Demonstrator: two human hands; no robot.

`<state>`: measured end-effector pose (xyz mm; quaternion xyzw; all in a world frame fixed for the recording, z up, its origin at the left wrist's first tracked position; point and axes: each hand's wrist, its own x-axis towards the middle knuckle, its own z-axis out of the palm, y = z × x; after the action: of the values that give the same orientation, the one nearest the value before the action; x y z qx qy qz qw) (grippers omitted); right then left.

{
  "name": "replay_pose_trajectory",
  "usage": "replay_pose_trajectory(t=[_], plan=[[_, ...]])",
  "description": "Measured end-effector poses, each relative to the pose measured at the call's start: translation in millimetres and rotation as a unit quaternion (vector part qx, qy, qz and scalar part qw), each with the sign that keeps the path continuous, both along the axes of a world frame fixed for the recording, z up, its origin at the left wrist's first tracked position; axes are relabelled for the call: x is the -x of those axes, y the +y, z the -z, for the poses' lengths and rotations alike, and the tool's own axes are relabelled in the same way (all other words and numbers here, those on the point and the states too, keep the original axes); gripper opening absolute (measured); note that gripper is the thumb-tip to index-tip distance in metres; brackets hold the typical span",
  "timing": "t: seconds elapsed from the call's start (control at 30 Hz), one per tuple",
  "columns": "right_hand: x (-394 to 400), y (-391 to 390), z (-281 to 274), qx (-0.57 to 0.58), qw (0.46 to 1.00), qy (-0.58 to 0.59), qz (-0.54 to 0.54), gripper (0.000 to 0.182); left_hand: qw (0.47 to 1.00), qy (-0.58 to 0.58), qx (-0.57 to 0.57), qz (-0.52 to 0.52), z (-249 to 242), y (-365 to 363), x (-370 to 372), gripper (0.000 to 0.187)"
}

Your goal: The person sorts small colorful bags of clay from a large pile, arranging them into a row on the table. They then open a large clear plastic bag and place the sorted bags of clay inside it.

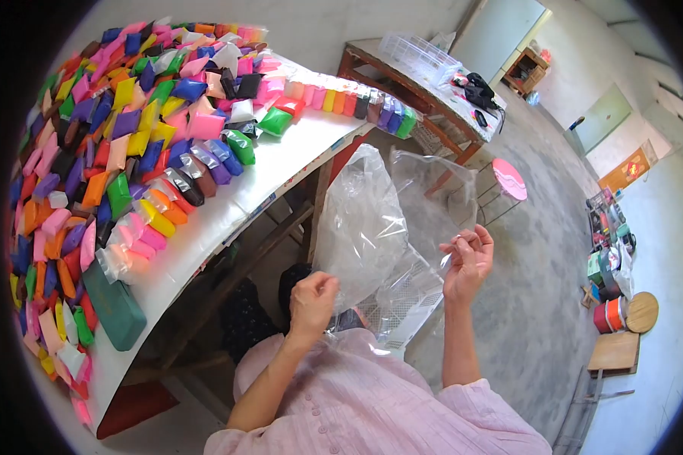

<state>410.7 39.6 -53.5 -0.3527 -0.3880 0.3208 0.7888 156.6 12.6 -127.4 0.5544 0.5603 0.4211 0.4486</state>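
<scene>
A clear plastic bag stands puffed out above my lap, with a second thin clear bag beside it on the right. My right hand pinches the edge of that second bag between thumb and fingers. At the lower left side of the puffed bag, my left hand is closed, its fingertips curled at the plastic. More clear plastic with a printed grid lies across my lap below the bags. To the left, the white table carries a big spread of small soft packets in many colours.
A dark green case lies at the table's near edge. Lined-up packets run along the far edge. Behind stand a wooden table with a clear plastic crate and a pink stool. Assorted goods line the right wall.
</scene>
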Motion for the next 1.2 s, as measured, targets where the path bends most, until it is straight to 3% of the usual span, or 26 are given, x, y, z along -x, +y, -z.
replay_pose_trajectory(t=[0.07, 0.3, 0.57, 0.97, 1.07, 1.17, 1.2], plan=[[-9, 3, 0, 0.008, 0.999, 0.024, 0.02, 0.038, 0.996, -0.061, -0.036, -0.062, 14, 0, 6, 0.018], [-49, 28, 33, 0.058, 0.987, 0.141, 0.051, 0.04, 0.95, -0.263, 0.064, -0.155, 14, -12, 22, 0.019], [-60, 47, 65, 0.07, 0.977, 0.198, 0.027, 0.041, 0.936, -0.271, 0.109, -0.197, 20, -29, 25, 0.024], [-64, 48, 58, 0.049, 0.979, 0.195, -0.044, 0.042, 0.915, -0.301, 0.15, -0.222, 48, -42, 37, 0.022], [-66, 54, 63, 0.064, 0.978, 0.189, -0.052, 0.038, 0.908, -0.314, 0.162, -0.223, 51, -44, 37, 0.022], [-63, 64, 74, 0.129, 0.937, 0.315, -0.083, 0.031, 0.915, -0.304, 0.136, -0.226, 63, -46, 38, 0.021], [-62, 66, 80, 0.17, 0.935, 0.299, -0.089, 0.028, 0.919, -0.298, 0.12, -0.227, 68, -46, 40, 0.02]])
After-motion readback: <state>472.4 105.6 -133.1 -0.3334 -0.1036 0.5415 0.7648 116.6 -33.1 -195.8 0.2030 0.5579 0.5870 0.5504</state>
